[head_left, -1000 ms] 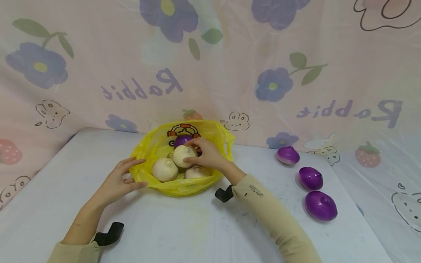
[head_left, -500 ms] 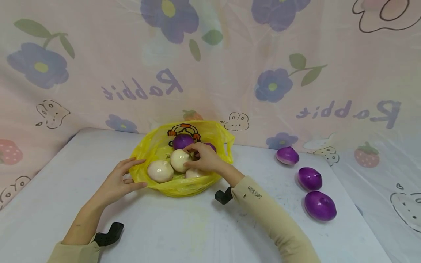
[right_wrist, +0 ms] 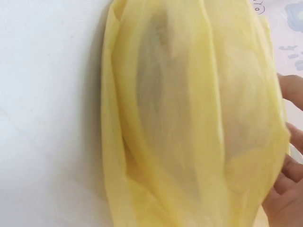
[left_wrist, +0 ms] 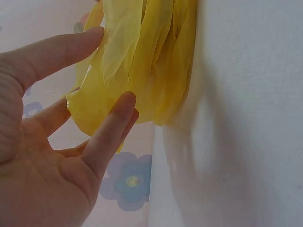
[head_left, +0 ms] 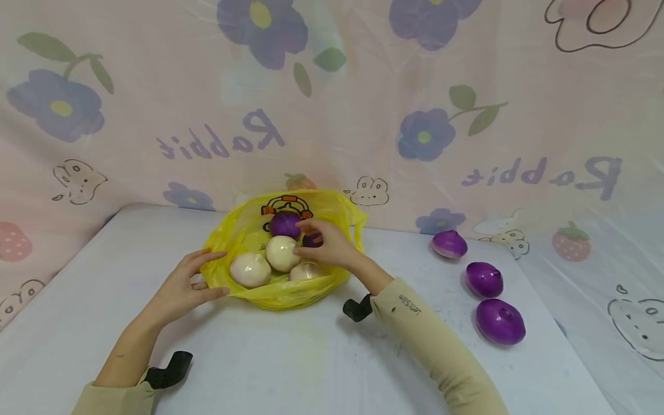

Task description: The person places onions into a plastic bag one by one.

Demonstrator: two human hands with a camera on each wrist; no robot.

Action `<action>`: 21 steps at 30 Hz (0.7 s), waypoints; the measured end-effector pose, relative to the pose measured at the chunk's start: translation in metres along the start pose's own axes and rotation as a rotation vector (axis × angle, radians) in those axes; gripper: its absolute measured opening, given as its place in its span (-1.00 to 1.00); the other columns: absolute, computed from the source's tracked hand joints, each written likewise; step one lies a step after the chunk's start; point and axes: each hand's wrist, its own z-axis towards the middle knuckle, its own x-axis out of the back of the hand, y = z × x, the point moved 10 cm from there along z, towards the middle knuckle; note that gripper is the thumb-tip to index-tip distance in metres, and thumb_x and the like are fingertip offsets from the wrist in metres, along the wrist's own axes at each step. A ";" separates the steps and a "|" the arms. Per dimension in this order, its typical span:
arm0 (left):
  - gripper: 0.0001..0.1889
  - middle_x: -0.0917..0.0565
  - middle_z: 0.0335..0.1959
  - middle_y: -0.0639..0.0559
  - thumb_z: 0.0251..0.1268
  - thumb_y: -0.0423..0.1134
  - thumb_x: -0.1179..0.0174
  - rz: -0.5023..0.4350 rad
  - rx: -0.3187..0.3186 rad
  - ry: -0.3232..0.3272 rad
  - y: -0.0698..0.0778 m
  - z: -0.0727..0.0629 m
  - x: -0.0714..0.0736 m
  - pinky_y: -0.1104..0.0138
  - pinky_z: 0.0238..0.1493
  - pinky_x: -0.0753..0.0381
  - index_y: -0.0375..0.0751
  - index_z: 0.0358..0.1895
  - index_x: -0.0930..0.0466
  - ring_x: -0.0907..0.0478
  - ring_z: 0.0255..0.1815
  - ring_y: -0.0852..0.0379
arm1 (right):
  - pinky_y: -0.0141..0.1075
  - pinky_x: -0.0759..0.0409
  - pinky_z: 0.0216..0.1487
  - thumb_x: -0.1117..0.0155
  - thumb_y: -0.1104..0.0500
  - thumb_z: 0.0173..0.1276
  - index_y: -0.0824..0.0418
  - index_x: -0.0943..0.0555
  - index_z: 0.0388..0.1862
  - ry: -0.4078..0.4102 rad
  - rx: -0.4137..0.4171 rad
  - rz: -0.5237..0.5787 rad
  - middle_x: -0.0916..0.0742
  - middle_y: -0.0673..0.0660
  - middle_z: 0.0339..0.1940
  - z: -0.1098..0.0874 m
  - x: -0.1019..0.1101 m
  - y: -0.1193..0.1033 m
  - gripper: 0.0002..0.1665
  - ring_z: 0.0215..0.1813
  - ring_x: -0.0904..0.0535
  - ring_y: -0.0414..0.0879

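A yellow plastic bag (head_left: 295, 297) lies with its mouth spread toward me. Three white onions are inside: one in the middle (head_left: 282, 253), one at left (head_left: 250, 270) and one at lower right (head_left: 307, 271) partly behind the bag's front rim. Behind them sit a purple onion (head_left: 285, 224) and a second one (head_left: 313, 239), half hidden by my right hand (head_left: 332, 248). That hand is over the bag's right side, fingers apart, thumb tip at the middle white onion's edge. My left hand (head_left: 181, 291) touches the bag's left rim with spread fingers (left_wrist: 111, 127).
On the white table (head_left: 249, 363), three more purple onions stand at the right: a rear one (head_left: 449, 245), a middle one (head_left: 484, 279) and a front one (head_left: 500, 321). A patterned cloth (head_left: 332, 144) hangs behind the table.
My right hand has lowered the middle white onion among the others and let it go, its fingers now parted. The left white onion has shifted slightly left. My left hand stays at the rim.
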 end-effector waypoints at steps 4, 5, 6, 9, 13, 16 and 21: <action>-0.24 0.04 0.45 -0.44 0.12 -0.18 -0.39 -0.001 0.004 -0.002 -0.001 0.000 0.000 -0.03 0.12 -0.55 -0.30 0.38 -0.27 -0.25 0.27 -0.43 | -0.13 -0.59 0.17 -0.42 0.13 0.20 0.30 -0.46 0.25 0.036 -0.017 0.028 -0.62 0.31 0.14 -0.004 0.007 0.003 -0.34 0.17 -0.54 0.16; -0.24 0.04 0.45 -0.44 0.12 -0.18 -0.39 -0.001 0.004 -0.003 -0.001 0.000 0.000 -0.03 0.13 -0.54 -0.30 0.38 -0.26 -0.24 0.27 -0.43 | -0.12 -0.59 0.17 -0.42 0.13 0.20 0.29 -0.46 0.25 0.045 -0.020 0.038 -0.62 0.31 0.14 -0.006 0.009 0.003 -0.34 0.17 -0.54 0.16; -0.24 0.05 0.45 -0.45 0.12 -0.19 -0.39 0.000 0.003 -0.003 -0.001 0.000 0.000 -0.03 0.13 -0.54 -0.30 0.38 -0.26 -0.24 0.27 -0.43 | -0.10 -0.58 0.17 -0.42 0.13 0.21 0.29 -0.46 0.26 0.052 -0.025 0.055 -0.62 0.31 0.14 -0.008 0.010 0.004 -0.34 0.18 -0.54 0.16; -0.23 0.04 0.45 -0.44 0.12 -0.18 -0.38 0.009 0.007 -0.004 -0.001 0.000 0.000 -0.05 0.13 -0.53 -0.30 0.39 -0.26 -0.24 0.27 -0.44 | -0.06 -0.58 0.18 -0.41 0.11 0.21 0.27 -0.47 0.25 0.074 -0.040 0.101 -0.62 0.32 0.15 -0.011 0.015 0.007 -0.35 0.17 -0.54 0.18; -0.23 0.04 0.46 -0.43 0.12 -0.17 -0.38 0.021 0.010 -0.003 0.000 -0.001 0.000 -0.07 0.12 -0.55 -0.30 0.39 -0.26 -0.27 0.25 -0.44 | -0.09 -0.59 0.16 -0.41 0.07 0.22 0.21 -0.49 0.23 0.106 -0.053 0.119 -0.63 0.29 0.14 -0.016 0.021 0.011 -0.38 0.17 -0.55 0.16; -0.23 0.04 0.46 -0.43 0.12 -0.17 -0.38 0.020 0.008 -0.003 0.001 -0.001 -0.001 -0.06 0.11 -0.56 -0.31 0.38 -0.26 -0.28 0.25 -0.44 | -0.10 -0.60 0.14 -0.39 0.07 0.24 0.22 -0.49 0.22 0.133 -0.049 0.117 -0.63 0.26 0.15 -0.018 0.026 0.013 -0.41 0.17 -0.56 0.14; -0.23 0.03 0.46 -0.44 0.12 -0.16 -0.38 0.030 0.009 -0.001 0.002 -0.001 -0.001 -0.09 0.13 -0.54 -0.30 0.39 -0.26 -0.26 0.25 -0.44 | -0.04 -0.58 0.16 -0.36 0.07 0.26 0.26 -0.49 0.22 0.169 -0.048 0.137 -0.63 0.24 0.17 -0.024 0.034 0.016 -0.42 0.14 -0.57 0.14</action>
